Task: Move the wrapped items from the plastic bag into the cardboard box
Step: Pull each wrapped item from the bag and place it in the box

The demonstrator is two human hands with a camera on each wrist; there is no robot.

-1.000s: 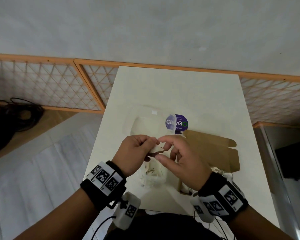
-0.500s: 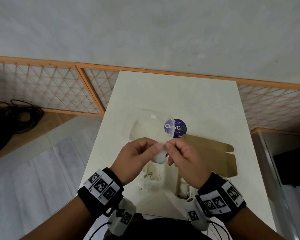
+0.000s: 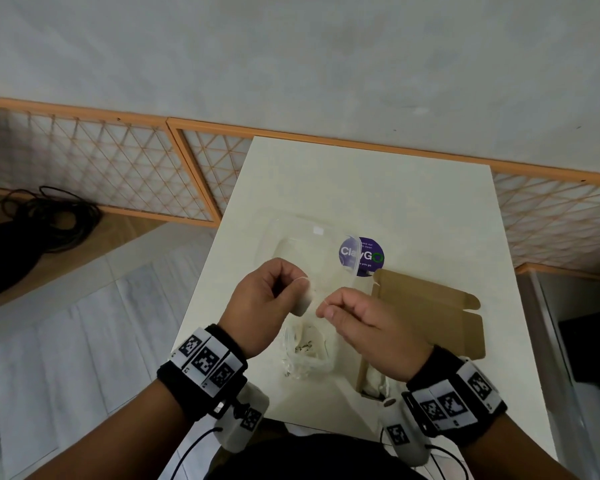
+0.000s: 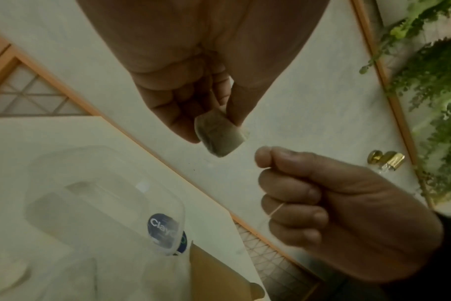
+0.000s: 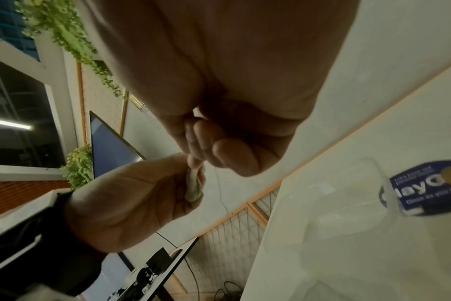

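Note:
My left hand (image 3: 297,289) pinches a small pale wrapped item (image 3: 303,301) between thumb and fingers above the table; the left wrist view shows it as a flat pouch (image 4: 219,136). Just to its right, my right hand (image 3: 326,308) is curled and pinches a thin thread (image 4: 276,209) that runs from the item. The crumpled clear plastic bag (image 3: 305,355) lies on the table under my hands. The brown cardboard box (image 3: 430,317) stands open to the right, with white wrapped items (image 3: 373,377) in its near end.
A clear plastic container (image 3: 302,251) with a round purple sticker (image 3: 361,256) lies beyond my hands. The white table (image 3: 361,188) ends at an orange-framed lattice fence (image 3: 118,168). Black cables (image 3: 32,230) lie on the floor at left.
Both hands were together on the item. Now my right hand has drawn a little to the right, pulling the thread out, while the left keeps the item.

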